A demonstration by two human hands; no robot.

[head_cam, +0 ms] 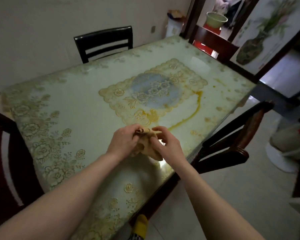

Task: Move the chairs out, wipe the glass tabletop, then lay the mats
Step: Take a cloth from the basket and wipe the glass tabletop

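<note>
Cloth (pixel 150 146), tan and crumpled, is held above the near right part of the glass table (pixel 73 108). Left hand (pixel 123 142) grips it with curled fingers; right hand (pixel 168 144) pinches it. An orange streak (pixel 192 111) lies beside the mat (pixel 152 91).

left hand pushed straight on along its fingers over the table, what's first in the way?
Likely the lace mat, just beyond the left hand and the cloth both hands hold. Height above the glass tabletop is unclear, so it may pass over the mat.
</note>
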